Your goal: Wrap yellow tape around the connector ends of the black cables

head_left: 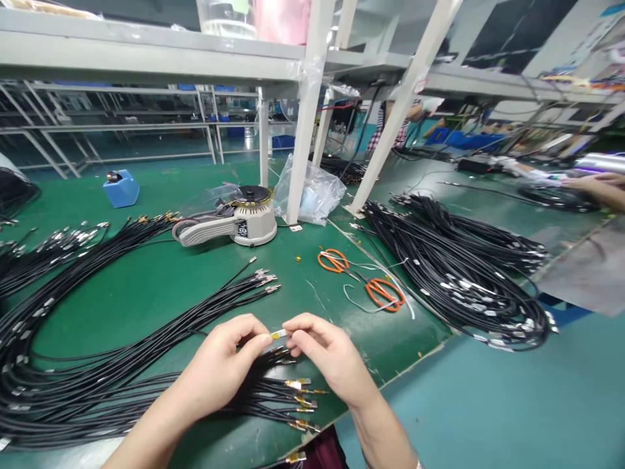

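Between my two hands is a cable end [278, 334] with a pale connector and a bit of yellow tape on it. My left hand [222, 355] is closed, thumb and forefinger pinching the cable end from the left. From the other side, the curled fingertips of my right hand [332, 355] close on the connector's tip. Just below my hands lies a bunch of black cables [263, 391], several of their connectors wrapped in yellow tape. Another bunch of black cables [219, 306], with silvery ends, lies beyond my left hand.
A round tape dispenser [254, 218] stands by a white post [305, 130] and a clear plastic bag [317, 192]. Orange-handled scissors [383, 294] lie among white strips. Coiled black cables [454, 280] overhang the right edge. A blue holder [121, 189] stands back left. Another person's hand [603, 185] shows far right.
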Demonstrator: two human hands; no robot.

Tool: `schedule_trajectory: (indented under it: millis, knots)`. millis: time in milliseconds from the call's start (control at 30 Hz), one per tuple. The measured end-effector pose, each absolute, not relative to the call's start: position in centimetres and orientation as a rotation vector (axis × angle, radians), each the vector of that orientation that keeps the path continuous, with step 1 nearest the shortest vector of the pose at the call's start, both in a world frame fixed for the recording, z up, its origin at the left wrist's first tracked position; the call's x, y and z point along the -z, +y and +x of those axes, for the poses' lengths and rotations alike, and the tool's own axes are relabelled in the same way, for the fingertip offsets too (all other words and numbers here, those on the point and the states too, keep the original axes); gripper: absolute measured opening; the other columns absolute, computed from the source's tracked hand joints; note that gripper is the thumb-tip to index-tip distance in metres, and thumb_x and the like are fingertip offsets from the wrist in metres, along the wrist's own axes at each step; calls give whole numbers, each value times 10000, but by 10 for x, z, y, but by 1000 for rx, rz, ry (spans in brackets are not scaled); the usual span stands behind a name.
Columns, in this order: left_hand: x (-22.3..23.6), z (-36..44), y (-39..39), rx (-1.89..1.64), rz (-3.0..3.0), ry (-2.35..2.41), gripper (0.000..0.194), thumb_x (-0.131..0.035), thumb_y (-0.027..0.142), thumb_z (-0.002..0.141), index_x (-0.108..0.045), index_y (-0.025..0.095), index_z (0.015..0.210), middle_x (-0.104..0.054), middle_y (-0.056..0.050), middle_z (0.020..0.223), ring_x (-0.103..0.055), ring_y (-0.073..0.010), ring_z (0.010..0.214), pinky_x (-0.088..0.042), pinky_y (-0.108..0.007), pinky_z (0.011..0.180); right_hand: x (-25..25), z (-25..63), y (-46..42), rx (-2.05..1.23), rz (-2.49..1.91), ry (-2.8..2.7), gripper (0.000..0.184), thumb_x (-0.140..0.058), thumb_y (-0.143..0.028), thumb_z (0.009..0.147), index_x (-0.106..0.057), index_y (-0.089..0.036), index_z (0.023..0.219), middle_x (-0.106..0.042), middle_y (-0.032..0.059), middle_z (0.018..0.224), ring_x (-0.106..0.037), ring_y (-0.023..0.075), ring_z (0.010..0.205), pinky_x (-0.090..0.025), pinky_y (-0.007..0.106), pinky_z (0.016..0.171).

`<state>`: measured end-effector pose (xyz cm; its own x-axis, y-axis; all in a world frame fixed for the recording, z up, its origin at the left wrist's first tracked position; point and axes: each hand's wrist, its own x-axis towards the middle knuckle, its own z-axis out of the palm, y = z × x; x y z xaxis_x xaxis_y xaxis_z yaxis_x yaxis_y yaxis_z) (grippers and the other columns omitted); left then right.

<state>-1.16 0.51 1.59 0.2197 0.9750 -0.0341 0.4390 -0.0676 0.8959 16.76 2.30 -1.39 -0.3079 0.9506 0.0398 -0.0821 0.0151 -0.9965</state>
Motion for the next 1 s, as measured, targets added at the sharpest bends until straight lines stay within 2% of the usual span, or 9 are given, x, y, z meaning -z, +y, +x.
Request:
schedule_trajectory:
  millis: [133, 267, 467, 733, 867, 1000]
  knots:
    - [-12, -8, 1, -756, 1818, 1375, 201, -471, 309, 874, -585, 201, 749, -587, 15, 723, -517, -139, 691, -396, -237, 665, 10, 169, 20, -1388, -992, -1444, 96, -656, -250, 771, -655, -171, 717, -600, -19, 699, -555, 123, 664, -454, 233, 633]
    - [-12, -6, 2, -680, 1855, 1329, 184, -456, 327, 899, -605, 221, 921, -639, -5, 857, -569, -155, 788, -419, -242, 725, 12, 168, 18, -1303, -1003, -1511, 123, -625, -255, 797, -627, -172, 706, -590, -7, 718, -546, 135, 686, -447, 239, 644]
    - [-3, 5, 1, -569, 2144, 1320, 284, -391, 250, 928, -583, 188, 728, -582, -6, 705, -537, -146, 688, -399, -244, 655, 17, 181, 12, -1353, -1081, -1606, 120, -607, -246, 807, -620, -176, 710, -589, -10, 708, -559, 139, 680, -453, 232, 639]
    - [19, 9, -7, -531, 2124, 1359, 252, -422, 239, 931, -626, 186, 792, -631, -12, 738, -573, -142, 705, -407, -234, 673, 25, 187, 11, -1360, -1169, -1691, 177, -595, -246, 811, -621, -175, 652, -596, -9, 679, -555, 140, 653, -437, 225, 621]
    - [16, 9, -8, -584, 2147, 1341, 290, -420, 240, 930, -609, 172, 721, -602, -12, 691, -551, -138, 683, -396, -236, 657, 21, 184, 11, -1346, -1145, -1691, 162, -596, -244, 802, -616, -183, 653, -595, -10, 684, -549, 138, 642, -430, 217, 604]
    - [8, 5, -1, -479, 2202, 1243, 317, -419, 272, 937, -605, 191, 693, -606, 0, 668, -543, -134, 676, -397, -233, 650, 29, 186, 8, -1217, -1193, -1795, 192, -577, -236, 793, -597, -196, 606, -581, -14, 631, -536, 138, 597, -411, 215, 567]
